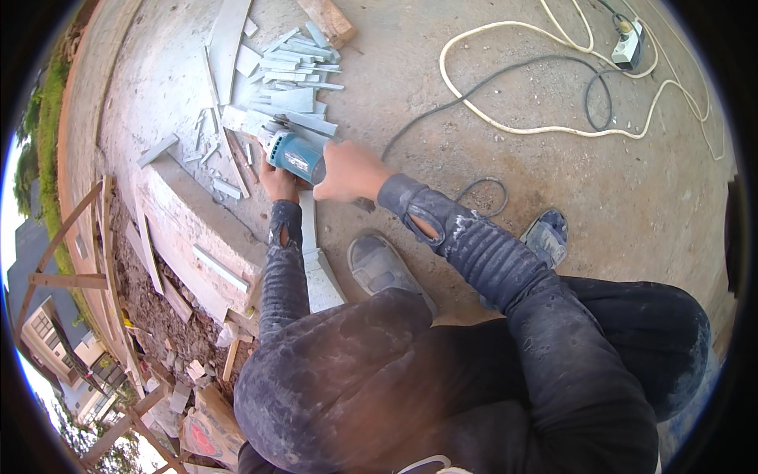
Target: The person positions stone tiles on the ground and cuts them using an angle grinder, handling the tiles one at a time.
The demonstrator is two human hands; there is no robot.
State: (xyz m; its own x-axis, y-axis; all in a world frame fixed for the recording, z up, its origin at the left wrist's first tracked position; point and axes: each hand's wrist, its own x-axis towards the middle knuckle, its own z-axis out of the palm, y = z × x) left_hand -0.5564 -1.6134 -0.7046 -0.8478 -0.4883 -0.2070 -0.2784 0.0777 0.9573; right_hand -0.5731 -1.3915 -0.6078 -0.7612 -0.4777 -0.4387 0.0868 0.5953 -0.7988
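My right hand (351, 171) is wrapped round the rear of a teal angle grinder (295, 156), which lies roughly level with its head toward the left. Below the grinder's front end, my left hand (279, 182) is closed, with its fingers partly hidden by the tool; what it grips there cannot be made out. The grinder's disc is mostly out of sight. Just beyond the tool lies a heap of pale grey cut tile strips (292, 71). A long light tile piece (323, 282) rests near my left forearm, by my sandalled foot (380, 265).
A dark cable (489, 79) and a cream cord (521, 129) loop over the concrete floor to a white socket box (628, 49). A wooden block (328, 21) and long tile offcuts (229, 47) lie ahead. A concrete ledge (201, 225) and wooden railing (103, 237) stand left, beside rubble.
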